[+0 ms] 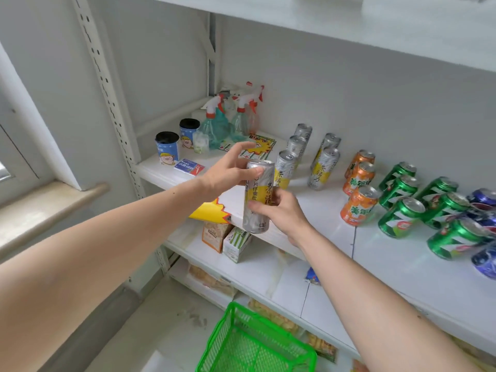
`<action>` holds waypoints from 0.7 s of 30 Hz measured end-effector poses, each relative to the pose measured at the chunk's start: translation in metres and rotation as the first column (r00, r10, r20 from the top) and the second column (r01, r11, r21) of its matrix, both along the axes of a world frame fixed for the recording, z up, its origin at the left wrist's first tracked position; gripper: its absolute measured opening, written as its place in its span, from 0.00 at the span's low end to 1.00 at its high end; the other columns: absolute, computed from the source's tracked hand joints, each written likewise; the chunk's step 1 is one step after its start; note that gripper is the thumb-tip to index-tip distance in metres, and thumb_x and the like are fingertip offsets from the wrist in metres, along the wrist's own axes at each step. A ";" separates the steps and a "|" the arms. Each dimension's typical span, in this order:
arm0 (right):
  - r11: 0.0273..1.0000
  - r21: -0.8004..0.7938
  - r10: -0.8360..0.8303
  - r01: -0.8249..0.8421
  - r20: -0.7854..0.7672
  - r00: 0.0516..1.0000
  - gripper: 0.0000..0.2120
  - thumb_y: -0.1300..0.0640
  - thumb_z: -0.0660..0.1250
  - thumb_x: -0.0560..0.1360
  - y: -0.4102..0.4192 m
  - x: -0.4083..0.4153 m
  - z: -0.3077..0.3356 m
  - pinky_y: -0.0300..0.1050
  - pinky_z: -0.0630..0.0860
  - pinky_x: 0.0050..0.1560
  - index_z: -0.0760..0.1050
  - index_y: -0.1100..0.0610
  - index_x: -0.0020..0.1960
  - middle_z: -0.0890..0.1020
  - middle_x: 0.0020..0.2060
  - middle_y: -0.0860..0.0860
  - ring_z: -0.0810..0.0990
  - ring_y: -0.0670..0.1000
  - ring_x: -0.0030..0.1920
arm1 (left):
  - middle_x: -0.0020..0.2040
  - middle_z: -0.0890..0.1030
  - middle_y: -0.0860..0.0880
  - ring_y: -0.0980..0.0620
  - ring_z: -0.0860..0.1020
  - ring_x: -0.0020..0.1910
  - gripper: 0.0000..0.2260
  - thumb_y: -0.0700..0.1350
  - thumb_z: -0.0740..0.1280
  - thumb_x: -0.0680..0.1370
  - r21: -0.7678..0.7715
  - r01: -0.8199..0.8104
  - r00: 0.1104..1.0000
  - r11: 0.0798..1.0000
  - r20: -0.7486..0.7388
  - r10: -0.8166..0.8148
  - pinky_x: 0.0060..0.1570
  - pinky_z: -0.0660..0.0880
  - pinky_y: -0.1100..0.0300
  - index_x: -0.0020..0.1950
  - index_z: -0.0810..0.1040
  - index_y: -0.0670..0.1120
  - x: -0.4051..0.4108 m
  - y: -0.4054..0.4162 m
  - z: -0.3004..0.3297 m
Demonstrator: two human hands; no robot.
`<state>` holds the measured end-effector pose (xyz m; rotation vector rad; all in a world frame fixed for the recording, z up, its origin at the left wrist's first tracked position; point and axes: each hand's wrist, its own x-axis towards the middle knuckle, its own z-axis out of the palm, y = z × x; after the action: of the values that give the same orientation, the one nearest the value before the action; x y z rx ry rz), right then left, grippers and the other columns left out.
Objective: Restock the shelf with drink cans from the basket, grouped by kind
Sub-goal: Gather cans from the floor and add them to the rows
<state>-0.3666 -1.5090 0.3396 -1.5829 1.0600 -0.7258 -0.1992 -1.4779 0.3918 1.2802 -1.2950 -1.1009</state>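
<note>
The tall silver-and-yellow drink can [257,197] was in the air before the front edge of the white shelf [335,226]. The right hand [281,210] pinched its lower half. The left hand [230,170] lay against its top with the thumb on the rim and the fingers [241,147] spread loose, gripping nothing firmly.

It probably belonged upright at the front of the matching silver-and-yellow cans [303,154], set down gently to avoid toppling them. Orange cans [359,189], green cans [418,202] and blue cans [485,229] stood toward the right edge. Spray bottles [228,119], blue cups [174,143] and a yellow sign [257,146] filled the back left corner. The green plastic basket [255,342] sat below.
</note>
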 end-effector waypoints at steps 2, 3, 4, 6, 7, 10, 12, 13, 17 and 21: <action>0.999 -0.015 -0.037 0.037 -0.012 0.999 0.19 0.53 0.80 0.64 -0.013 -0.011 -0.001 0.50 0.81 0.54 0.81 0.54 0.53 0.86 0.46 0.49 0.84 0.49 0.48 | 0.60 0.76 0.40 0.46 0.78 0.58 0.28 0.42 0.67 0.78 0.018 0.034 0.999 0.999 -0.039 -0.034 0.62 0.74 0.50 0.74 0.59 0.53 -0.010 -0.011 0.000; 0.998 -0.022 -0.067 0.067 -0.011 0.998 0.19 0.54 0.80 0.64 -0.019 -0.015 0.000 0.50 0.81 0.54 0.80 0.54 0.53 0.85 0.46 0.49 0.84 0.49 0.47 | 0.62 0.76 0.42 0.47 0.78 0.60 0.30 0.43 0.67 0.79 0.034 0.045 0.996 0.998 -0.076 -0.042 0.62 0.74 0.50 0.76 0.56 0.54 -0.014 -0.017 -0.001; 0.995 -0.021 -0.100 0.100 -0.002 0.995 0.19 0.54 0.80 0.64 -0.025 -0.020 0.001 0.51 0.81 0.55 0.80 0.54 0.53 0.85 0.46 0.49 0.84 0.49 0.47 | 0.62 0.77 0.44 0.48 0.77 0.61 0.31 0.44 0.66 0.79 0.053 0.054 0.993 0.997 -0.107 -0.048 0.62 0.74 0.50 0.77 0.54 0.54 -0.017 -0.023 -0.003; 0.986 -0.007 -0.164 0.165 0.041 0.986 0.21 0.54 0.81 0.64 -0.035 -0.027 0.003 0.53 0.80 0.56 0.79 0.54 0.54 0.86 0.46 0.50 0.84 0.49 0.48 | 0.62 0.77 0.48 0.50 0.76 0.62 0.31 0.46 0.63 0.80 0.089 0.077 0.990 0.993 -0.128 -0.066 0.63 0.73 0.50 0.78 0.50 0.55 -0.023 -0.033 -0.010; 0.981 -0.005 -0.192 0.193 0.061 0.979 0.23 0.53 0.81 0.63 -0.040 -0.030 0.004 0.55 0.80 0.56 0.79 0.55 0.55 0.86 0.47 0.50 0.85 0.50 0.49 | 0.63 0.77 0.48 0.49 0.76 0.62 0.31 0.47 0.62 0.81 0.106 0.098 0.988 0.990 -0.129 -0.084 0.64 0.72 0.50 0.78 0.49 0.55 -0.024 -0.038 -0.016; 0.959 0.001 -0.281 0.282 0.090 0.955 0.27 0.52 0.81 0.61 -0.054 -0.038 0.009 0.58 0.80 0.56 0.78 0.54 0.57 0.86 0.49 0.50 0.85 0.51 0.50 | 0.67 0.75 0.47 0.48 0.75 0.64 0.28 0.47 0.61 0.82 0.159 0.173 0.977 0.972 -0.151 -0.149 0.65 0.70 0.46 0.78 0.50 0.54 -0.027 -0.050 -0.038; 0.944 0.006 -0.329 0.330 0.093 0.940 0.25 0.56 0.81 0.63 -0.062 -0.043 0.011 0.57 0.81 0.55 0.78 0.54 0.57 0.86 0.49 0.50 0.85 0.51 0.49 | 0.66 0.76 0.48 0.48 0.76 0.64 0.28 0.45 0.64 0.80 0.191 0.238 0.964 0.952 -0.163 -0.208 0.64 0.72 0.45 0.77 0.55 0.54 -0.028 -0.059 -0.052; 0.936 0.014 -0.351 0.351 0.094 0.932 0.24 0.57 0.81 0.63 -0.066 -0.044 0.010 0.58 0.81 0.55 0.78 0.55 0.56 0.86 0.48 0.51 0.85 0.51 0.48 | 0.65 0.77 0.48 0.48 0.76 0.63 0.30 0.43 0.67 0.77 0.201 0.268 0.957 0.942 -0.167 -0.237 0.63 0.73 0.46 0.75 0.58 0.54 -0.030 -0.062 -0.058; 0.917 0.033 -0.399 0.398 0.090 0.912 0.29 0.52 0.82 0.57 -0.076 -0.045 0.006 0.58 0.81 0.54 0.79 0.54 0.55 0.86 0.48 0.51 0.86 0.52 0.47 | 0.63 0.76 0.47 0.47 0.77 0.61 0.35 0.35 0.75 0.69 0.137 0.318 0.948 0.938 -0.057 -0.313 0.58 0.76 0.53 0.71 0.64 0.51 -0.046 -0.072 -0.071; 0.900 0.057 -0.437 0.433 0.083 0.896 0.32 0.50 0.82 0.54 -0.080 -0.042 0.001 0.57 0.82 0.53 0.78 0.56 0.56 0.87 0.47 0.50 0.86 0.51 0.47 | 0.59 0.77 0.48 0.51 0.78 0.54 0.33 0.41 0.78 0.68 0.048 0.237 0.971 0.970 0.035 -0.238 0.52 0.77 0.62 0.69 0.66 0.49 -0.063 -0.084 -0.084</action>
<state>-0.4089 -1.5887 0.3403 -1.2737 1.3687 -1.0638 -0.2619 -1.5621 0.3078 1.2059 -1.4914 -1.2812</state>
